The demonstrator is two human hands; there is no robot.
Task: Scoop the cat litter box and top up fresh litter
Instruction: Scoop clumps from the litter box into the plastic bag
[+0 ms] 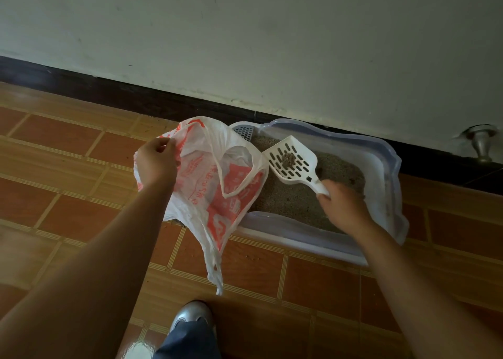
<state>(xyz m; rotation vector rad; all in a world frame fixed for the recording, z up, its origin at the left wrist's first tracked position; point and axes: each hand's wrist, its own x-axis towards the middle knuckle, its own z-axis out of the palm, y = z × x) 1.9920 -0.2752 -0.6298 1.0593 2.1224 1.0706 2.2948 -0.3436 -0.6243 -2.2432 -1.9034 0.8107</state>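
Left hand [156, 162] pinching crinkly plastic bag [217, 195], right hand [344, 206] gripping slotted white scoop [285, 143], lumpy grey clump [288, 160] aboard

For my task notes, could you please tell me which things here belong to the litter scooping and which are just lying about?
In use: slotted scoop carrying a clump, in the right hand; printed plastic bag, held by the left hand; litter box.
Lying about: metal door stop; grey slotted piece in the box.
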